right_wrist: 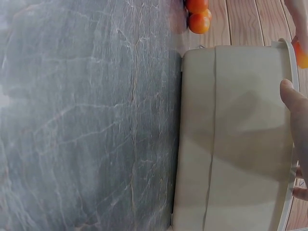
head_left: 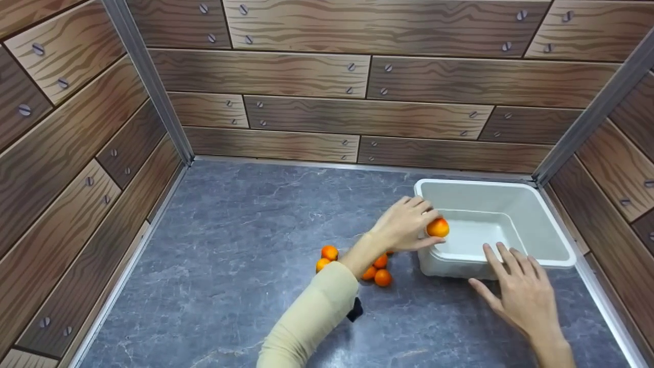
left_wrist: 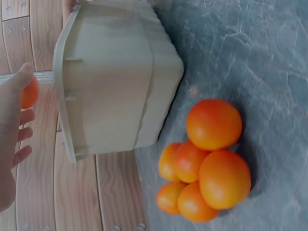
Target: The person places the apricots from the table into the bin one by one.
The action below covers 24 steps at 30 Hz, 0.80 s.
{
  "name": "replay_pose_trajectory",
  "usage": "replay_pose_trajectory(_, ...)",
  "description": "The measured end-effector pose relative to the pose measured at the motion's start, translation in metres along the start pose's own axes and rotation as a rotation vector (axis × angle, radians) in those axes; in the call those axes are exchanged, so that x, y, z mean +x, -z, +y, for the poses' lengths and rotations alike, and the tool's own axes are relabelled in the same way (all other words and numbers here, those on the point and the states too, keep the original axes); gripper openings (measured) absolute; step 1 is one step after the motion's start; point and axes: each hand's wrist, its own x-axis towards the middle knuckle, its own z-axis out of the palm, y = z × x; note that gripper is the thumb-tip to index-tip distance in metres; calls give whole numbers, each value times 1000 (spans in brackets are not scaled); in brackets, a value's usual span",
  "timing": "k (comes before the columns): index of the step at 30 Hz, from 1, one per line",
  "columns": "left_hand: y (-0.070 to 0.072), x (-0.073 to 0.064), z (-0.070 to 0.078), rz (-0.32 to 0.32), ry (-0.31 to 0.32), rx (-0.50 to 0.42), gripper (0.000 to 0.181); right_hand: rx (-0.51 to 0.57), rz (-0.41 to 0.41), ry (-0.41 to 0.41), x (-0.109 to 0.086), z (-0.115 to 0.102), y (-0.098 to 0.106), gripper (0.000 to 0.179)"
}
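My left hand [head_left: 406,225] holds an orange-red tomato [head_left: 438,228] between thumb and fingers, over the left side of a light grey plastic bin [head_left: 444,266]. In the left wrist view this tomato [left_wrist: 30,92] shows beside the thumb, outside the bin's rim in that angle. My right hand [head_left: 526,291] rests at the near rim, fingers fairly straight and reaching over it, the thumb [right_wrist: 288,94] along the outer wall. Several more tomatoes [head_left: 382,277] lie clustered on the table left of the bin, partly hidden by my left forearm.
The grey marbled tabletop [head_left: 230,230] is enclosed by wood-patterned panels [head_left: 306,76] at the back and sides, joined by metal corner strips. The bin stands in the far right part, close to the right panel. A small black object [head_left: 355,309] shows beside my left sleeve.
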Motion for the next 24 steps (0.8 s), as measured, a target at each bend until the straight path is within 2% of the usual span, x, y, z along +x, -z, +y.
replay_pose_trajectory(10, -14, 14, 17, -33, -13, 13, 53, 4, -18, -2, 0, 1, 1, 91)
replay_pose_trajectory(15, -22, 20, 25, -28, -17, 2, 53, 3, -10, 2, 1, 1, 1, 90)
replay_pose_trajectory(20, -29, 23, 29, -44, 9, -41, 53, 5, 3, 8, 0, 1, 0, 89)
replay_pose_trajectory(24, -30, 24, 30, -72, 39, -63, 54, 3, -9, 1, 0, 1, 0, 90)
